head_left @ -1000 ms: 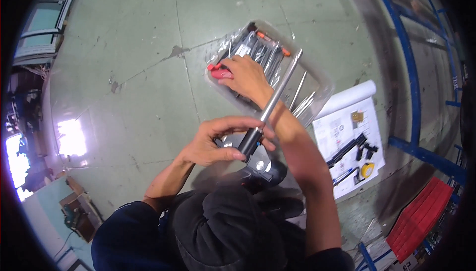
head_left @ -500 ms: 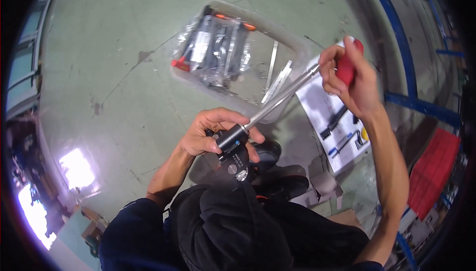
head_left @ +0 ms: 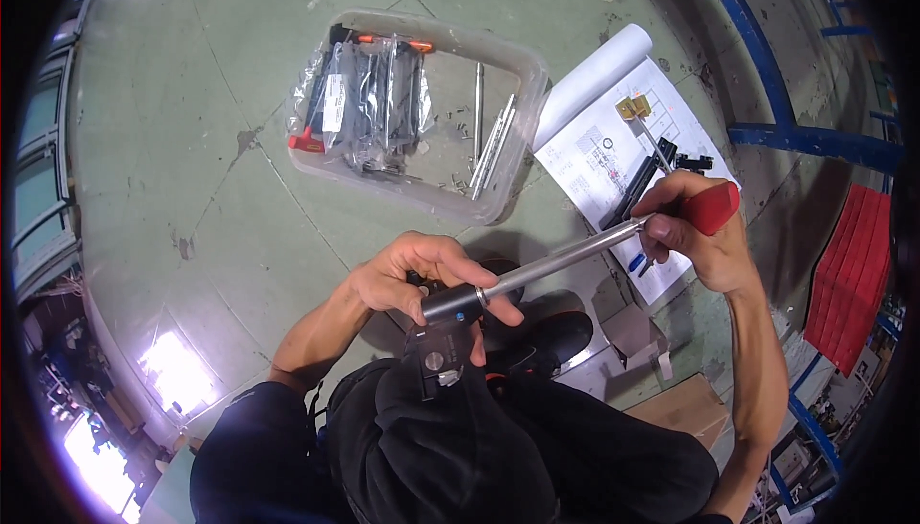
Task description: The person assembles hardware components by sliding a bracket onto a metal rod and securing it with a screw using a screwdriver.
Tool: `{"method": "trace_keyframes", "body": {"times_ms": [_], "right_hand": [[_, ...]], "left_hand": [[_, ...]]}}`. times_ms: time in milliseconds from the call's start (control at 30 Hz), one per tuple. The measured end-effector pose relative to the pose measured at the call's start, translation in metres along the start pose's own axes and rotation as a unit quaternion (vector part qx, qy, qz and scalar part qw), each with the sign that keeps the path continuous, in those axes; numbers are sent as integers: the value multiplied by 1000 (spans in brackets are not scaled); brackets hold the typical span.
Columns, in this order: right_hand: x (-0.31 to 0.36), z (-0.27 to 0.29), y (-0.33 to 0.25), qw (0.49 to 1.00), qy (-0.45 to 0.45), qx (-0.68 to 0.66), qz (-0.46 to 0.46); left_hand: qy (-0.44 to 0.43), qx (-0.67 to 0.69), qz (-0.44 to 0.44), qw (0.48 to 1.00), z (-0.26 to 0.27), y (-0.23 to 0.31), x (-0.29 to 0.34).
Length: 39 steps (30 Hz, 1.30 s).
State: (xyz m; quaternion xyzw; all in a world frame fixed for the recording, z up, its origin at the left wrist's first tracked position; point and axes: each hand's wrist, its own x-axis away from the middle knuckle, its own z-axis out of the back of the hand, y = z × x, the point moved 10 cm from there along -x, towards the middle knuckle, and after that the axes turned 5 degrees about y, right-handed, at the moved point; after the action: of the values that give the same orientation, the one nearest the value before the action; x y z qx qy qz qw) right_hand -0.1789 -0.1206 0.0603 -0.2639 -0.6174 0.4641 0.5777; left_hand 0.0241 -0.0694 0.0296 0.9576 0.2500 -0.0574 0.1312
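Observation:
My left hand (head_left: pixel 407 280) is wrapped round a black cylindrical sleeve (head_left: pixel 448 306) attached to a flat black bracket (head_left: pixel 437 361) with a round metal fastener. From the sleeve a bright metal rod (head_left: pixel 565 258) runs up to the right. At its far end, the fingertips of my right hand (head_left: pixel 704 241) pinch or touch the rod. The same hand keeps a red-handled hex key (head_left: pixel 712 208) in its palm, its thin shaft pointing away over the paper. How the rod sits inside the sleeve is hidden.
A clear plastic bin (head_left: pixel 522 55) on the floor holds bagged dark parts (head_left: pixel 374 102), metal rods (head_left: pixel 494 146) and loose screws. Beside it, a partly rolled drawing sheet (head_left: pixel 594 155) carries brass-coloured blocks (head_left: pixel 632 107) and black parts. Blue frame bars (head_left: pixel 815 141) and an open carton (head_left: pixel 632 337) stand right.
My right hand has come down and nearer, with the red handle tipped over. The rod now lies flatter, and the view has shifted so more of the drawing sheet shows.

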Motion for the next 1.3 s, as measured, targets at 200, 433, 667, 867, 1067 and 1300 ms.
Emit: {"method": "trace_keyframes", "body": {"times_ms": [200, 433, 667, 867, 1067, 1300], "right_hand": [[12, -6, 20, 991, 41, -111, -64], [18, 4, 34, 977, 114, -174, -43], [18, 20, 61, 953, 138, -268, -37], [32, 27, 71, 953, 147, -263, -35], [36, 25, 76, 958, 125, -257, -23], [53, 49, 9, 888, 317, 322, 86]], "left_hand": [[-14, -48, -4, 999, -8, 6, -3], [0, -115, 23, 993, -11, 6, -13], [12, -136, 46, 990, -6, -5, -35], [14, -199, 42, 979, -15, -15, -38], [25, -194, 27, 980, -15, -21, -35], [44, -165, -20, 985, 5, -17, -32]]}}
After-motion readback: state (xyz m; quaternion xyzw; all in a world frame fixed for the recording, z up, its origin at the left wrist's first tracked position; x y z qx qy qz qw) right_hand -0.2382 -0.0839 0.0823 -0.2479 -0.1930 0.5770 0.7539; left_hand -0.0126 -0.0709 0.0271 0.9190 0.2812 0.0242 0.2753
